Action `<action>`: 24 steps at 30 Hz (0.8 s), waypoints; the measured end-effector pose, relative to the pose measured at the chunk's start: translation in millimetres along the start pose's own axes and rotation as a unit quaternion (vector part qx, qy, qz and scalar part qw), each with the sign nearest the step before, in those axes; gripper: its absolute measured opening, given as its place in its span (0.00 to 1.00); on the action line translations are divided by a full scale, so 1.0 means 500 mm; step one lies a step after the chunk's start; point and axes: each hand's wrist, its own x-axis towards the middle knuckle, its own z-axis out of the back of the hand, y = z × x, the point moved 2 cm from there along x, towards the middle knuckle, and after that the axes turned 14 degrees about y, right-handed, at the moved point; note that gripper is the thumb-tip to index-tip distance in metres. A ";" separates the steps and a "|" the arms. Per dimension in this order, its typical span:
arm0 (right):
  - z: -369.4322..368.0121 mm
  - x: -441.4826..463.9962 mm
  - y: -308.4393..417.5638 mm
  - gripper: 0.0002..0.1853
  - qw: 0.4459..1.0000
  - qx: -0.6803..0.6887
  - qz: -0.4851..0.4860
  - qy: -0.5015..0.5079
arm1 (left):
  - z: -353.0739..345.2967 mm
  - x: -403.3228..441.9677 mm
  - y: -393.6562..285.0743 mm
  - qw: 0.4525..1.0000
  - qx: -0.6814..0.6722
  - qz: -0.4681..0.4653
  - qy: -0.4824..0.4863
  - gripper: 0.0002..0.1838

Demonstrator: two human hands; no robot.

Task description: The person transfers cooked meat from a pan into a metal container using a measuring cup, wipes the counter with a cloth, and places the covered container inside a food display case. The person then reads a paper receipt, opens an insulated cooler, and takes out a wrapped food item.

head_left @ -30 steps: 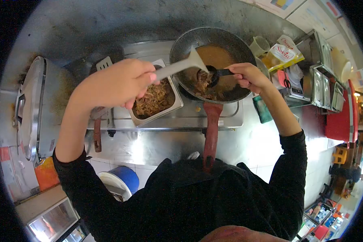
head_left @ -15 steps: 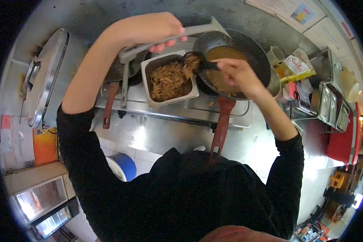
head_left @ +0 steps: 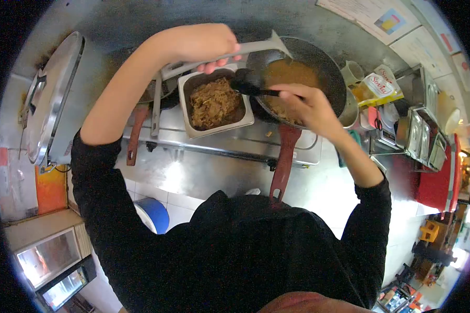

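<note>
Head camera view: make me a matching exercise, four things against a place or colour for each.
1. black ladle
2. grey tool
3. shredded food
4. big pan's handle

A. reddish
B. in the left hand
C. inside the metal tray
D. in the right hand

Pairs: 1-D, 2-B, 3-C, 4-A

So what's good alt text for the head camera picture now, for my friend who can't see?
A person's right hand holds a black ladle over the edge of a metal container of shredded brown food, and their left hand grips a long gray utensil. To the right, a dark pan with a reddish handle has brown liquid inside.
</note>
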 end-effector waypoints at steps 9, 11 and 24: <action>0.059 -0.020 -0.152 0.13 0.971 -0.228 -0.071 0.002 | -0.020 -0.004 -0.019 0.999 -0.045 0.014 0.004 0.18; 0.038 0.001 -0.164 0.13 0.962 -0.262 -0.062 0.045 | -0.027 0.012 -0.025 0.999 -0.048 0.012 0.013 0.18; 0.127 -0.122 -0.100 0.10 0.904 -0.302 -0.108 0.283 | -0.056 0.016 -0.020 0.994 -0.065 0.058 0.064 0.14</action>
